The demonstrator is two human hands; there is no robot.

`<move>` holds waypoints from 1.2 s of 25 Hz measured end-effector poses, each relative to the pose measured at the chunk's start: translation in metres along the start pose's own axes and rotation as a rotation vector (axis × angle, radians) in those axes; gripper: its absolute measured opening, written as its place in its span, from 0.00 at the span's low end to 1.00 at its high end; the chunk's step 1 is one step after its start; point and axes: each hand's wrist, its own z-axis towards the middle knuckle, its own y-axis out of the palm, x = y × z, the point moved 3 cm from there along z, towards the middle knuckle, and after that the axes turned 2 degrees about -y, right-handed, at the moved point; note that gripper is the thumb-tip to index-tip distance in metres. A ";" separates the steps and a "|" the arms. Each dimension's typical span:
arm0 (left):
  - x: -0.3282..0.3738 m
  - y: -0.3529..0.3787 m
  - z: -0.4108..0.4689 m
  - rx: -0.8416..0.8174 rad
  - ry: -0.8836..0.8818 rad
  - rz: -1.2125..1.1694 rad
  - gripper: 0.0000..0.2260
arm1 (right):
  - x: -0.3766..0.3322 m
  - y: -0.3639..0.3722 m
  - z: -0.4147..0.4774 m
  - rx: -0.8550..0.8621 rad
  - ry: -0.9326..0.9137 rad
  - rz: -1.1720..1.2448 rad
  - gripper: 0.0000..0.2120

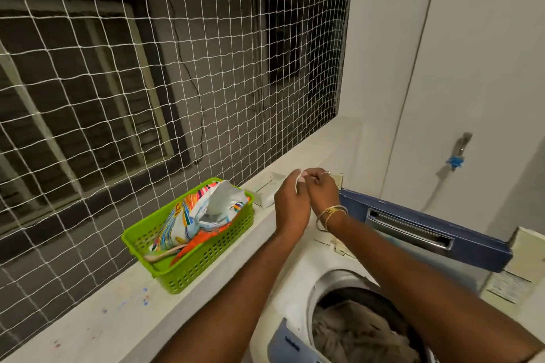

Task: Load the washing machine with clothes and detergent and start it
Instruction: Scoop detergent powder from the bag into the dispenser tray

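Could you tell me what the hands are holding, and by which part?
A small white item sits between both hands' fingertips; left hand, right hand. Its identity and the exact grip cannot be told.

Both arms stretched forward over the open washing machine (298, 298). Left hand (290, 203) and right hand (323, 190) close together, touching, pinching a small white object (298, 183), too small to identify. Gold bangles (331, 215) on the right wrist. Just left of the left hand, a green basket (203, 259) with a colourful packet (203, 215) on the ledge surface (124, 312). Below the hands, clothes (356, 333) in the drum. Right of the right hand, the raised blue lid (427, 230).
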 end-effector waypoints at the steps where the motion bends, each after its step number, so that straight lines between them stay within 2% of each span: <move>1: 0.010 -0.004 -0.001 0.001 0.037 -0.014 0.14 | -0.010 -0.004 -0.005 0.000 -0.038 0.016 0.08; 5: 0.041 -0.031 0.004 -0.044 0.158 -0.019 0.11 | -0.056 -0.010 -0.021 0.060 -0.161 0.114 0.09; 9: 0.063 -0.080 0.021 -0.125 0.188 0.060 0.10 | -0.089 0.008 -0.029 -0.035 -0.187 0.274 0.08; 13: 0.060 -0.135 0.043 -0.188 0.179 0.144 0.09 | -0.098 0.040 -0.038 -0.091 -0.259 0.194 0.05; 16: 0.036 -0.167 0.063 -0.250 0.147 0.128 0.08 | -0.095 0.066 -0.045 -0.131 -0.346 0.014 0.04; 21: 0.001 -0.187 0.088 -0.443 0.086 0.119 0.08 | -0.087 0.107 -0.053 -0.336 -0.488 -0.418 0.05; 26: -0.025 -0.187 0.105 -0.639 0.083 0.074 0.10 | -0.086 0.120 -0.050 -0.367 -0.465 -0.806 0.11; 30: -0.033 -0.183 0.110 -0.694 0.099 0.002 0.11 | -0.093 0.122 -0.053 -0.384 -0.442 -1.042 0.09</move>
